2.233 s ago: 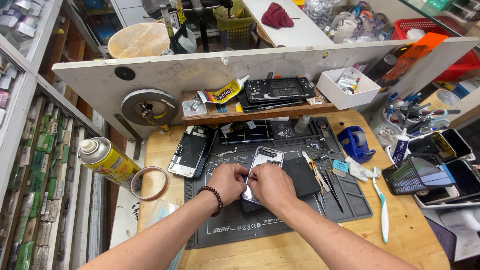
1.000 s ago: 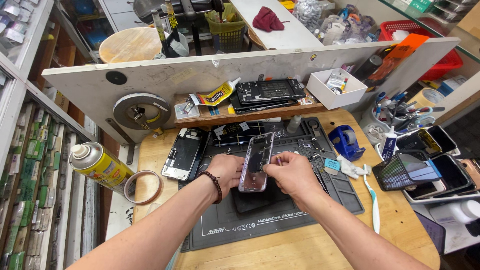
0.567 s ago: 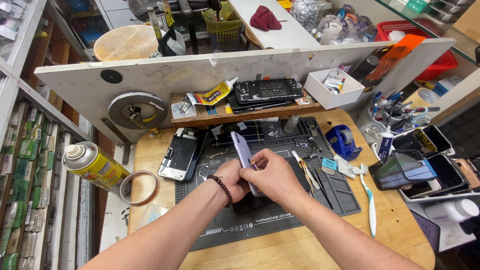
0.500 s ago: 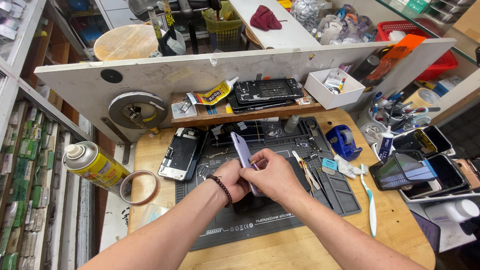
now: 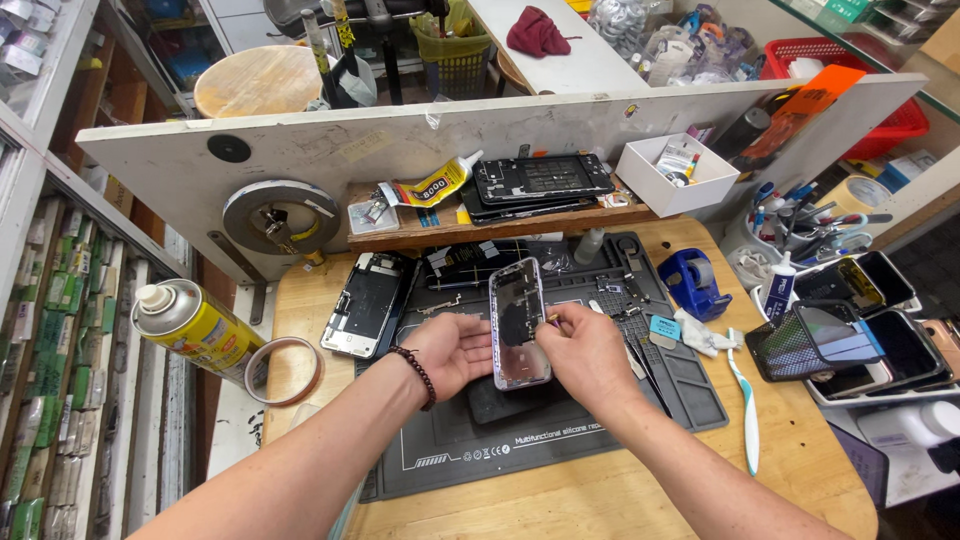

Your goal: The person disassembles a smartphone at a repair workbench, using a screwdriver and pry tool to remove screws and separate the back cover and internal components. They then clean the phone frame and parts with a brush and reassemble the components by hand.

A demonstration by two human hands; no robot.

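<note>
An opened phone body (image 5: 517, 322) with a pale frame is held upright over the dark silicone work mat (image 5: 560, 435), its inner side facing me. My left hand (image 5: 450, 350) cups its left edge and bottom. My right hand (image 5: 585, 352) grips the right edge, and its fingertips pinch a small thin tool against the frame. A beaded bracelet sits on my left wrist.
Another opened phone (image 5: 364, 303) lies left of the mat. A yellow spray can (image 5: 192, 328) and a tape ring (image 5: 283, 370) are far left. A blue tape dispenser (image 5: 694, 278), a toothbrush (image 5: 744, 408) and a stack of phones (image 5: 860, 325) are at the right. A wooden shelf (image 5: 480, 225) holds phone parts and glue.
The phone body was lifted off the mat, turned edge-on, then turned back so its open inside faces me. My right hand now works at its right edge.
</note>
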